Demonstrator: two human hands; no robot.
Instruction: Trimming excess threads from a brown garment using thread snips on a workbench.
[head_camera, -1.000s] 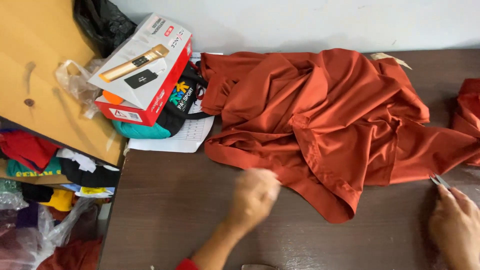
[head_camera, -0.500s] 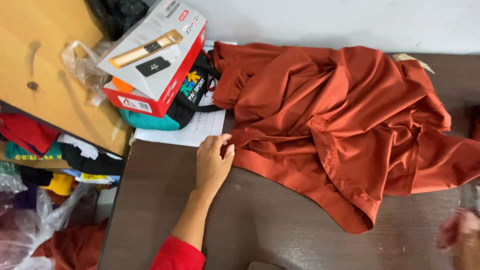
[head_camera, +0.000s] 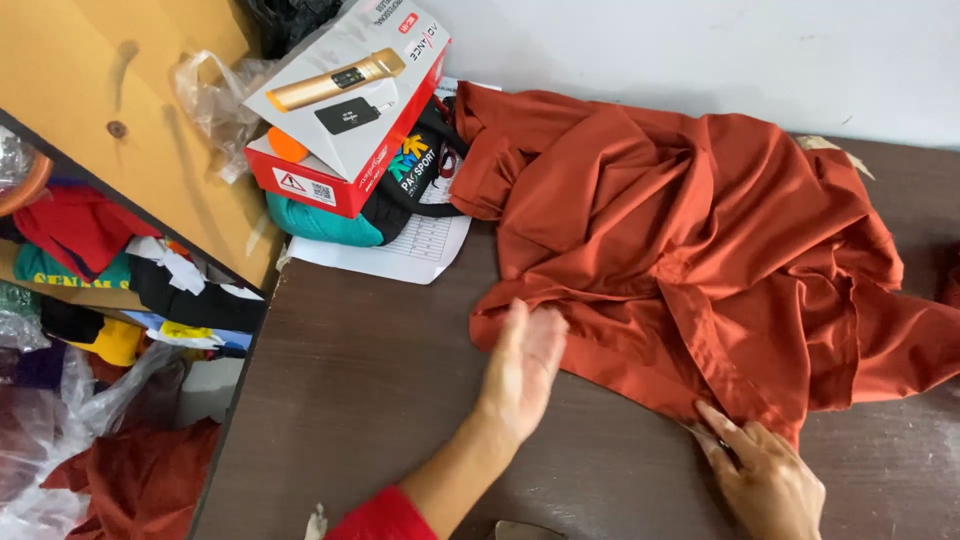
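A rumpled rust-orange garment (head_camera: 700, 230) lies spread on the dark brown table (head_camera: 350, 400). My left hand (head_camera: 522, 368) rests flat on the table, fingers together, with the fingertips touching the garment's lower left hem. My right hand (head_camera: 765, 478) is at the bottom right. Its thumb and forefinger pinch the garment's lower hem edge where it dips toward me. Something small and grey shows under those fingertips; I cannot tell what it is. A red sleeve cuff (head_camera: 385, 518) shows on my left arm.
A red and white box (head_camera: 350, 100) picturing a gold microphone sits on a black bag (head_camera: 415, 185), teal cloth and a paper sheet (head_camera: 400, 255) at the table's back left. A yellow board (head_camera: 110, 110) and piled clothes and plastic bags (head_camera: 90, 330) fill the left side. A white wall runs behind.
My left hand slid from the garment's upper left edge down and right along the hem. My right hand came in from the right and took the lower hem.
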